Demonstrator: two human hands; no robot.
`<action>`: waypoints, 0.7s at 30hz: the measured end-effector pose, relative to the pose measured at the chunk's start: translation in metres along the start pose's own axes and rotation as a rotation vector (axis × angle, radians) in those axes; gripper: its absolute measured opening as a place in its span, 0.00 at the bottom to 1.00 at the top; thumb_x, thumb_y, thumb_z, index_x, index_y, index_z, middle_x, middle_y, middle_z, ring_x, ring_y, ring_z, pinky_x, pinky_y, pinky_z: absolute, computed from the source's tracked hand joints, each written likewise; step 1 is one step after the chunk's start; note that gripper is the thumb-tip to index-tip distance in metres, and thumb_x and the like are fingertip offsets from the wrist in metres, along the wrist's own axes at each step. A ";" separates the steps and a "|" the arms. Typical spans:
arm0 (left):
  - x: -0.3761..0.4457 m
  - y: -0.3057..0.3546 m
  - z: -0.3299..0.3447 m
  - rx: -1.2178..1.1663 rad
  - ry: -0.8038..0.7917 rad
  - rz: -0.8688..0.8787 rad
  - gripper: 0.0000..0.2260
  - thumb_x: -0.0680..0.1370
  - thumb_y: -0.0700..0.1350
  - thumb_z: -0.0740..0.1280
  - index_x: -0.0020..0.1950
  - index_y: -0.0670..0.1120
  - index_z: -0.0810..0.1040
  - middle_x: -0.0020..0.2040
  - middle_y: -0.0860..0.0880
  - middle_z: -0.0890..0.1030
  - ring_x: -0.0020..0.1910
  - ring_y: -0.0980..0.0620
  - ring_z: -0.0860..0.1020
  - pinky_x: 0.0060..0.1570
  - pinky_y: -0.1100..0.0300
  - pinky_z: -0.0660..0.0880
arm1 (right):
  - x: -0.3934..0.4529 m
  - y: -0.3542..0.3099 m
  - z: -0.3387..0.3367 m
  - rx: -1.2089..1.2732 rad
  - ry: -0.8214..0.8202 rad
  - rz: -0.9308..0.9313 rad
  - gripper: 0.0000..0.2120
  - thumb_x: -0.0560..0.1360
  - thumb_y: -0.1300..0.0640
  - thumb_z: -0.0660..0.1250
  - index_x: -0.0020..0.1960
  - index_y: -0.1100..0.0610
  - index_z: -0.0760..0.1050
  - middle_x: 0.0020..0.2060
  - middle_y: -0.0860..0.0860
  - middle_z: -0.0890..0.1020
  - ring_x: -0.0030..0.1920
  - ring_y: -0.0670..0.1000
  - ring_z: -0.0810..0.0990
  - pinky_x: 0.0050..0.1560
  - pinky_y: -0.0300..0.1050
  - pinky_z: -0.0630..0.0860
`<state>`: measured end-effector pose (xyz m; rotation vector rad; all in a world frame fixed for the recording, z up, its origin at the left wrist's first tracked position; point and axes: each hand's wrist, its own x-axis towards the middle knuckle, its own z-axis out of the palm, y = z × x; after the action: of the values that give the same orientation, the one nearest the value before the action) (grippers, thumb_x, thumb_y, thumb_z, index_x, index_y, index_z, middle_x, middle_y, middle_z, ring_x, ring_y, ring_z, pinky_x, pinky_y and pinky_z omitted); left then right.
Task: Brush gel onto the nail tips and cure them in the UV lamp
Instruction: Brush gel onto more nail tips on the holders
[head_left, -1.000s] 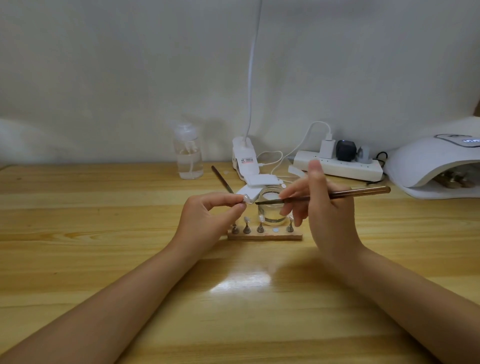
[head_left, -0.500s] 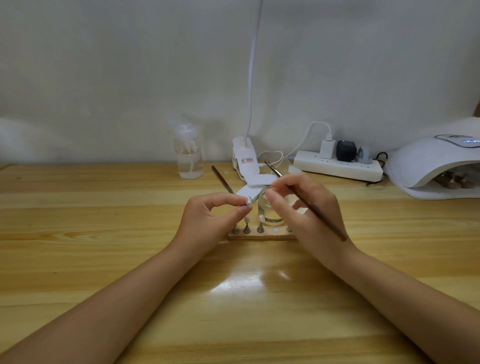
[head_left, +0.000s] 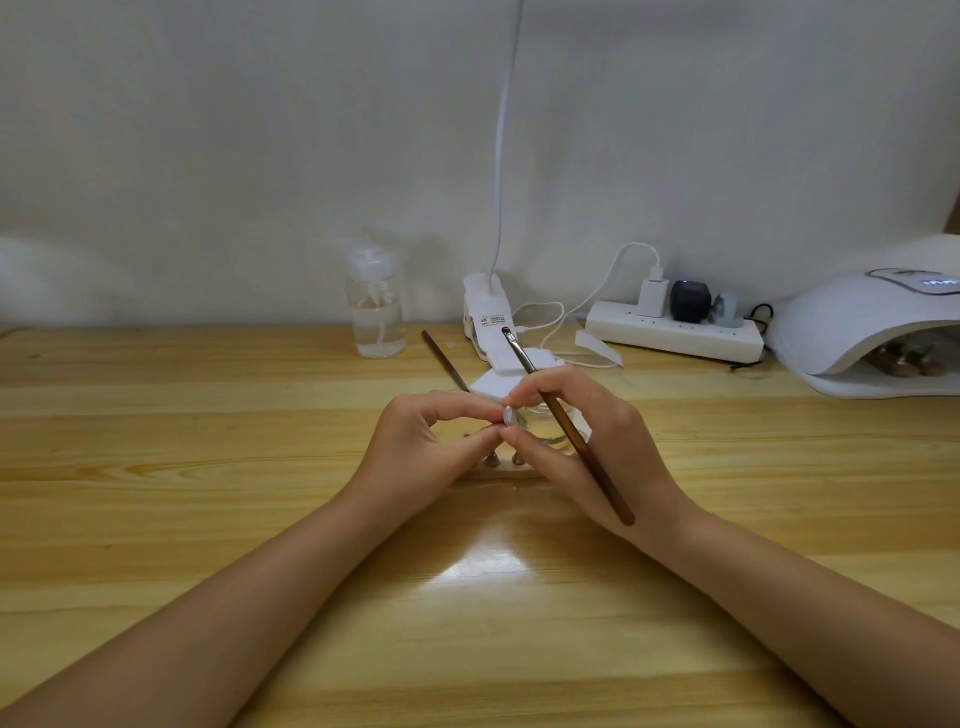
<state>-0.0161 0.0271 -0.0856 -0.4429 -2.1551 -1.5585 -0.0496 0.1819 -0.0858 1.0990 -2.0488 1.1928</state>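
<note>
Head view, forward-down (close) over hands (head_left: 519, 441)

1. Both hands meet at the middle of the table (head_left: 208, 519): the left hand (head_left: 421, 441) on the left, the right hand (head_left: 587, 441) on the right.
2. A nail tip (head_left: 508, 415) sits between their fingertips.
3. A brush (head_left: 566, 431) lies across the right hand, its head pointing away from the person.
4. A holder block (head_left: 506, 472) lies just behind the hands.
5. Along the back wall, left to right: bottle (head_left: 375, 306), lamp clip (head_left: 488, 322), power strip (head_left: 675, 335), UV lamp (head_left: 872, 332).
</note>
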 end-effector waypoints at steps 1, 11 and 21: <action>0.000 0.001 0.000 -0.010 0.001 -0.004 0.06 0.66 0.43 0.72 0.40 0.52 0.82 0.37 0.62 0.82 0.40 0.63 0.80 0.34 0.73 0.73 | 0.000 0.000 0.000 -0.006 0.003 -0.008 0.10 0.68 0.60 0.71 0.48 0.60 0.77 0.44 0.42 0.77 0.47 0.43 0.78 0.49 0.40 0.75; 0.001 -0.005 0.000 0.171 -0.036 -0.035 0.13 0.67 0.42 0.75 0.48 0.53 0.80 0.46 0.58 0.81 0.48 0.64 0.78 0.47 0.73 0.72 | -0.002 0.007 -0.003 0.000 0.063 0.074 0.10 0.69 0.63 0.73 0.48 0.59 0.77 0.42 0.48 0.81 0.45 0.43 0.79 0.49 0.38 0.74; 0.001 -0.012 -0.001 0.196 -0.104 -0.148 0.22 0.65 0.43 0.76 0.54 0.58 0.73 0.43 0.57 0.80 0.45 0.68 0.76 0.42 0.75 0.70 | 0.005 0.020 -0.022 -0.194 0.066 -0.020 0.09 0.68 0.57 0.70 0.46 0.60 0.78 0.41 0.46 0.80 0.44 0.43 0.78 0.50 0.51 0.75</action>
<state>-0.0224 0.0220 -0.0943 -0.3126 -2.4409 -1.4071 -0.0683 0.2050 -0.0810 0.9730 -2.0489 0.9838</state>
